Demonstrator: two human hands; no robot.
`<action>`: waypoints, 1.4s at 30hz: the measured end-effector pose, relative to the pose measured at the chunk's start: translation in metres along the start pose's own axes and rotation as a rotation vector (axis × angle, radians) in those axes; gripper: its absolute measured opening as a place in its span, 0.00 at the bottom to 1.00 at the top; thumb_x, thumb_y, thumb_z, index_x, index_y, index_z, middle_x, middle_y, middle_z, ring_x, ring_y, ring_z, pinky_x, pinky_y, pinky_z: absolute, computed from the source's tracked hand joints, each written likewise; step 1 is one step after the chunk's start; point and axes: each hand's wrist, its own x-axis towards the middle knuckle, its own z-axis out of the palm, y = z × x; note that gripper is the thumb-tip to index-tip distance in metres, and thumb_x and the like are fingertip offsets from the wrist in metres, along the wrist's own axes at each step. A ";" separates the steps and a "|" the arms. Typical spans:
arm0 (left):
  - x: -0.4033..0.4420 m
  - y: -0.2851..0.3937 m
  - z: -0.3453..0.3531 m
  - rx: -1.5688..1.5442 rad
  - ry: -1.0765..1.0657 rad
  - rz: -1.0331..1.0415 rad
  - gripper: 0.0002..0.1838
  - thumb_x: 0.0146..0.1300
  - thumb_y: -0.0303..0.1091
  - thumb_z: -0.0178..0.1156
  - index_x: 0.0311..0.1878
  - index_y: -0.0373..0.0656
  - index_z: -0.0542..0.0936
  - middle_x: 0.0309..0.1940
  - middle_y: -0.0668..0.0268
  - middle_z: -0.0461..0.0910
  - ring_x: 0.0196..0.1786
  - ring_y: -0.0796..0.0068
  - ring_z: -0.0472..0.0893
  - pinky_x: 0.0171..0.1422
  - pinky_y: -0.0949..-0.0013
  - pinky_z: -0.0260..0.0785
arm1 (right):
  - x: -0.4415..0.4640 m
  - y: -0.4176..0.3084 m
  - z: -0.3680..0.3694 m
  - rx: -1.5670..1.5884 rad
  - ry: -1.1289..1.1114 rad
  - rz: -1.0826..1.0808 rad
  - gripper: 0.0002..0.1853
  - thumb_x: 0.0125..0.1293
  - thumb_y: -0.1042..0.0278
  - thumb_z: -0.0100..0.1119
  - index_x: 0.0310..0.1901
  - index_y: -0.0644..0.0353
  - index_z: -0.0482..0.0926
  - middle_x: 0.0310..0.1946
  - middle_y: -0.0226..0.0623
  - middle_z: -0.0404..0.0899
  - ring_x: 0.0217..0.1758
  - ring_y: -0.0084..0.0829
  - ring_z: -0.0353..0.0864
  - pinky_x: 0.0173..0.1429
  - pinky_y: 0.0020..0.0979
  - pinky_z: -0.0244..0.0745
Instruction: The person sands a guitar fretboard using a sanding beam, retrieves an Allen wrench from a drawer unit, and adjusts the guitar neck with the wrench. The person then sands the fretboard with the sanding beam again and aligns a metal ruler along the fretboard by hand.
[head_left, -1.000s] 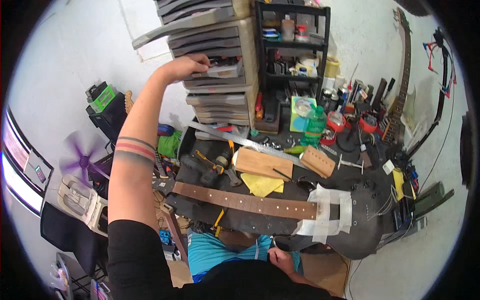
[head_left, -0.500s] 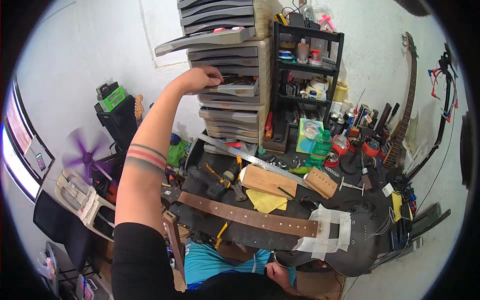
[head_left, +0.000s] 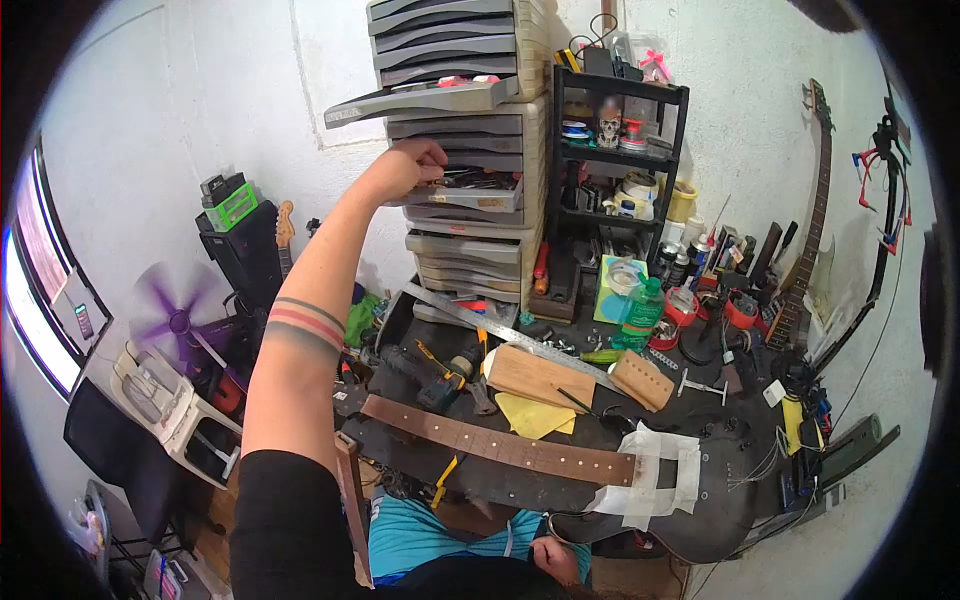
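My left hand (head_left: pixel 412 170) is at the left end of a pulled-out grey drawer (head_left: pixel 470 200), its fingers curled and pinched together. Whatever may be between them is too small to name. Several dark, thin items (head_left: pixel 478 180) lie inside this drawer. Down at my lap, my right hand (head_left: pixel 556 560) is closed in a loose fist on the turquoise shorts (head_left: pixel 430 540), with nothing visible in it. Beside it is the dark guitar body (head_left: pixel 715 500), with white masking tape (head_left: pixel 640 490) where its neck (head_left: pixel 500 444) joins.
Above my left hand, another drawer (head_left: pixel 420 100) juts out. A steel ruler (head_left: pixel 510 335), drill (head_left: pixel 450 375), wooden block (head_left: pixel 535 376), yellow sandpaper (head_left: pixel 535 415) and green bottle (head_left: pixel 640 315) crowd the bench. A black shelf (head_left: pixel 615 155) stands right of the drawers.
The view has shifted slightly, so the drawers sit lower in it. My left hand's fingers have drawn back and curled at the drawer's left end. My right hand stays on my lap.
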 end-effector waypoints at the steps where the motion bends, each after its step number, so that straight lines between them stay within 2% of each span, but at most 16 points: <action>1: 0.002 -0.004 0.001 -0.023 0.035 0.030 0.14 0.78 0.34 0.71 0.61 0.40 0.87 0.50 0.61 0.93 0.54 0.66 0.89 0.60 0.61 0.79 | 0.001 -0.001 0.000 -0.004 -0.003 0.006 0.08 0.81 0.61 0.68 0.50 0.56 0.90 0.40 0.41 0.92 0.41 0.44 0.94 0.46 0.41 0.87; 10: 0.010 -0.012 0.000 -0.204 0.060 -0.034 0.15 0.77 0.34 0.73 0.61 0.40 0.87 0.50 0.60 0.92 0.52 0.66 0.88 0.57 0.62 0.78 | 0.003 -0.010 -0.001 0.016 0.007 0.036 0.09 0.81 0.60 0.67 0.47 0.55 0.90 0.39 0.43 0.92 0.40 0.44 0.95 0.45 0.41 0.88; 13: 0.002 0.003 0.003 0.041 0.085 -0.012 0.12 0.77 0.35 0.73 0.57 0.39 0.89 0.49 0.62 0.92 0.51 0.68 0.87 0.57 0.62 0.78 | 0.003 -0.011 -0.002 0.002 0.006 0.059 0.09 0.82 0.60 0.67 0.47 0.55 0.90 0.39 0.43 0.93 0.39 0.45 0.94 0.44 0.41 0.88; 16: 0.004 -0.002 0.005 0.049 0.075 -0.025 0.12 0.77 0.36 0.73 0.53 0.38 0.90 0.47 0.63 0.92 0.50 0.69 0.87 0.57 0.62 0.79 | 0.002 -0.014 0.000 -0.012 0.057 0.007 0.09 0.82 0.61 0.66 0.48 0.56 0.90 0.39 0.42 0.92 0.38 0.44 0.94 0.44 0.41 0.87; 22: 0.004 -0.006 0.003 -0.087 0.148 0.104 0.12 0.79 0.38 0.71 0.53 0.38 0.89 0.46 0.64 0.92 0.46 0.72 0.85 0.56 0.64 0.79 | 0.006 -0.021 -0.004 -0.037 0.035 -0.037 0.08 0.82 0.64 0.66 0.47 0.57 0.90 0.36 0.42 0.91 0.36 0.44 0.93 0.43 0.41 0.86; 26: -0.022 0.012 -0.006 -0.562 0.132 0.018 0.13 0.83 0.40 0.69 0.53 0.36 0.86 0.45 0.65 0.89 0.41 0.78 0.81 0.51 0.70 0.76 | 0.009 -0.025 -0.008 -0.033 -0.020 0.005 0.08 0.83 0.64 0.66 0.48 0.58 0.90 0.37 0.42 0.91 0.38 0.43 0.93 0.45 0.40 0.86; 28: -0.050 0.020 0.000 -0.821 0.156 0.055 0.10 0.84 0.36 0.68 0.53 0.38 0.85 0.45 0.65 0.89 0.41 0.79 0.84 0.49 0.72 0.77 | 0.014 -0.037 -0.014 -0.029 -0.064 0.033 0.09 0.84 0.64 0.65 0.50 0.59 0.90 0.39 0.39 0.91 0.41 0.37 0.93 0.47 0.38 0.86; 31: -0.114 0.020 0.023 -1.072 0.117 0.170 0.07 0.85 0.33 0.67 0.52 0.39 0.83 0.45 0.63 0.88 0.41 0.77 0.86 0.49 0.72 0.78 | 0.017 -0.020 -0.006 0.183 -0.251 0.178 0.12 0.84 0.59 0.64 0.55 0.56 0.90 0.45 0.40 0.92 0.48 0.37 0.94 0.54 0.38 0.85; 32: -0.150 0.035 0.038 -1.029 0.170 0.142 0.05 0.82 0.30 0.68 0.50 0.39 0.83 0.44 0.61 0.88 0.41 0.76 0.86 0.49 0.71 0.79 | 0.017 -0.014 -0.009 0.447 -0.423 0.390 0.13 0.87 0.62 0.62 0.60 0.59 0.89 0.48 0.32 0.88 0.51 0.27 0.88 0.59 0.32 0.82; 34: -0.225 0.060 0.073 -1.016 0.097 0.168 0.04 0.71 0.21 0.71 0.40 0.38 0.84 0.40 0.61 0.88 0.42 0.74 0.86 0.50 0.69 0.80 | 0.040 -0.075 -0.035 0.545 -0.540 0.276 0.14 0.89 0.63 0.60 0.64 0.61 0.86 0.50 0.30 0.85 0.53 0.23 0.83 0.63 0.29 0.78; 36: -0.300 0.092 0.117 -0.730 0.101 0.246 0.09 0.63 0.28 0.80 0.32 0.43 0.86 0.35 0.62 0.89 0.39 0.69 0.88 0.46 0.67 0.79 | 0.058 -0.138 -0.054 0.471 -0.647 0.242 0.15 0.89 0.63 0.61 0.66 0.62 0.85 0.53 0.31 0.85 0.54 0.24 0.82 0.65 0.29 0.78; 37: -0.325 0.100 0.134 -0.570 0.034 0.455 0.06 0.66 0.31 0.80 0.36 0.46 0.90 0.35 0.66 0.89 0.38 0.64 0.89 0.46 0.64 0.81 | 0.071 -0.178 -0.063 0.529 -0.675 0.276 0.16 0.90 0.63 0.57 0.67 0.62 0.84 0.52 0.33 0.85 0.52 0.26 0.82 0.62 0.30 0.79; 38: -0.358 0.103 0.158 -0.388 -0.049 0.560 0.02 0.67 0.31 0.77 0.38 0.47 0.91 0.39 0.68 0.90 0.45 0.60 0.89 0.51 0.59 0.81 | 0.080 -0.202 -0.070 0.668 -0.691 0.347 0.17 0.91 0.64 0.53 0.68 0.63 0.83 0.51 0.34 0.84 0.51 0.26 0.82 0.60 0.31 0.79; 39: -0.385 0.104 0.178 -0.268 -0.216 0.570 0.08 0.64 0.30 0.77 0.45 0.47 0.90 0.46 0.67 0.89 0.53 0.59 0.88 0.58 0.55 0.80 | 0.084 -0.214 -0.072 0.803 -0.703 0.413 0.17 0.91 0.65 0.50 0.70 0.64 0.81 0.50 0.35 0.84 0.49 0.27 0.82 0.58 0.31 0.79; 40: -0.409 0.101 0.197 -0.297 -0.256 0.588 0.17 0.61 0.32 0.76 0.54 0.48 0.87 0.51 0.67 0.87 0.58 0.60 0.86 0.62 0.53 0.78 | 0.083 -0.210 -0.067 0.733 -0.692 0.293 0.18 0.91 0.66 0.48 0.69 0.64 0.81 0.49 0.35 0.84 0.48 0.27 0.82 0.56 0.31 0.78; 42: -0.436 0.101 0.210 -0.297 -0.252 0.600 0.20 0.61 0.36 0.75 0.56 0.49 0.85 0.53 0.68 0.85 0.57 0.61 0.84 0.63 0.54 0.75 | 0.082 -0.203 -0.054 0.596 -0.663 0.048 0.18 0.91 0.67 0.45 0.69 0.64 0.80 0.48 0.35 0.83 0.46 0.26 0.81 0.53 0.31 0.77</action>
